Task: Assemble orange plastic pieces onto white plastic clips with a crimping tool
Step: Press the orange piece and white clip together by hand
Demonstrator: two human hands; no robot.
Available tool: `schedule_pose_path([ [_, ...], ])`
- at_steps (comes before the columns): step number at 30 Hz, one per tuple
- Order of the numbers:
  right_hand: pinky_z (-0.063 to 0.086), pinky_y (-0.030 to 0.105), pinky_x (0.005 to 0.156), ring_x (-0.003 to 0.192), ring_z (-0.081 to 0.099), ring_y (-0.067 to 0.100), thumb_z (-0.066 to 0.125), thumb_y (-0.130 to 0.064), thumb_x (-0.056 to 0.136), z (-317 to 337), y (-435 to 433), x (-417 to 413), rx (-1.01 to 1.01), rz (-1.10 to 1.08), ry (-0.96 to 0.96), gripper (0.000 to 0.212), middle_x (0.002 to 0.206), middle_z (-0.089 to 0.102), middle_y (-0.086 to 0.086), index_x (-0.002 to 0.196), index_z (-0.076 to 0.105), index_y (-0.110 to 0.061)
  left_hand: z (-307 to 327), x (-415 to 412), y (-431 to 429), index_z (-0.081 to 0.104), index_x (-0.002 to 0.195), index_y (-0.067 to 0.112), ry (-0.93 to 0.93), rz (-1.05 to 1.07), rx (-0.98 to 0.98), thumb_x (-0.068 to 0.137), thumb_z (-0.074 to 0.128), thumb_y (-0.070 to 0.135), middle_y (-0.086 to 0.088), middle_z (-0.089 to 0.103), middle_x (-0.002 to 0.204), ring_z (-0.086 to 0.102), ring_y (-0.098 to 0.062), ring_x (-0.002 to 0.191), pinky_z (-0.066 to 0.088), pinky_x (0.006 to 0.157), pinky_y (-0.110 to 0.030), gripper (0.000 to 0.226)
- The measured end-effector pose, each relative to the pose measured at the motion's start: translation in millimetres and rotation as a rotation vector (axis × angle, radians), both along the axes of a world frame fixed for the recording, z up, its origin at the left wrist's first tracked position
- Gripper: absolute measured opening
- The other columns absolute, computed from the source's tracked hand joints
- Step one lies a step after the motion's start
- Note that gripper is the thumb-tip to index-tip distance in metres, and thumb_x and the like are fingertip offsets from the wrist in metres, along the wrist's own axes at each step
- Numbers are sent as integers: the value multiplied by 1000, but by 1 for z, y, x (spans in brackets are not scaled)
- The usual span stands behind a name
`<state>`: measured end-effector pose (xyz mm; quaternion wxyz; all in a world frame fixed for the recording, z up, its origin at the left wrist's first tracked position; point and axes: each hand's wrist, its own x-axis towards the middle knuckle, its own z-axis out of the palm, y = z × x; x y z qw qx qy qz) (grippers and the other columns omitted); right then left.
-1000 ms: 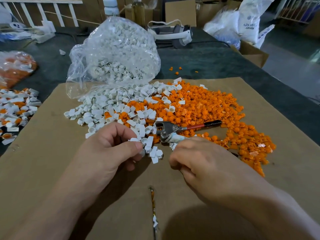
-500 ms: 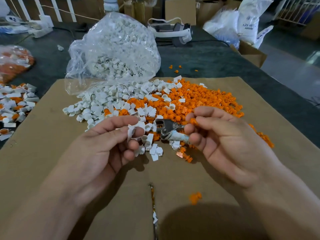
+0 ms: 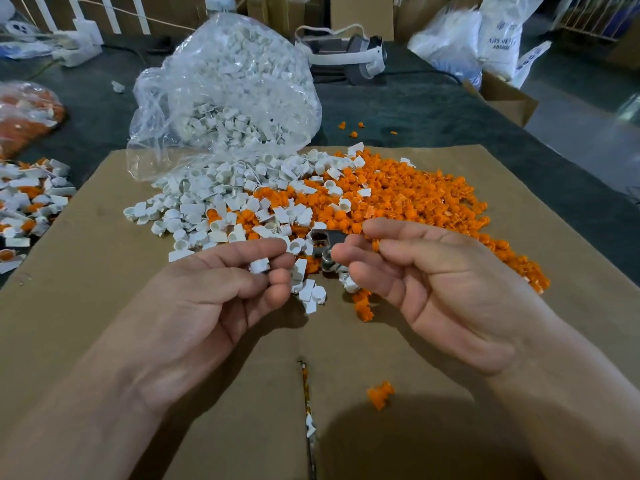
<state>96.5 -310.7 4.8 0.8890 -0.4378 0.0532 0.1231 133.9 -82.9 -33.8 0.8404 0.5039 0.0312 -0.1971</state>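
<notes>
Over a brown cardboard sheet, two bare hands meet, palms turned up toward the viewer. The left hand has its fingers curled and pinches one small white plastic clip between thumb and fingertips. The right hand is also curled, its thumb and forefinger pinching one small orange plastic piece, mostly hidden.

Between the two sets of fingertips lies one metal crimping tool. Only its grey head shows, the rest hidden behind the right hand.

Beyond the fingertips spread two loose heaps, too many to count: white clips ahead of the left hand and orange pieces ahead of the right, mingling in the middle. One clear plastic bag of white clips slumps farther off, across the cardboard's far edge. Four orange bits lie past that edge on the dark table. One stray orange clump sits near the right wrist.

Bare cardboard stretches outward of the left hand and beneath both wrists, split by one seam.
</notes>
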Motion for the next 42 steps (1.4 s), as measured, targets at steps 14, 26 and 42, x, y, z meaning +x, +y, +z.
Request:
schedule_pose_path([
  [14, 48, 28, 39, 48, 61, 21, 61, -29, 93, -12, 13, -7, -574, 112, -375, 8, 72, 67, 6, 93, 66, -22, -7, -16, -7, 78, 105, 30, -355, 65, 559, 79, 76, 49, 2, 73, 86, 66, -26, 81, 58, 80, -45, 32],
  [26, 49, 28, 44, 57, 66, 26, 55, -22, 97, -21, 15, -7, -608, 85, -448, 18, 88, 71, 8, 106, 64, -35, 1, -21, -17, 78, 100, 26, -274, 72, 335, 73, 81, 29, -2, 65, 70, 59, -13, 61, 45, 49, -24, 27],
  [42, 52, 23, 41, 53, 67, 19, 46, -9, 99, -5, 10, -5, 50, 372, -160, 9, 92, 68, 21, 108, 48, -7, 13, -37, -30, 71, 92, 36, -513, 205, 483, 79, 78, 38, 4, 69, 68, 66, -10, 58, 49, 48, -19, 14],
])
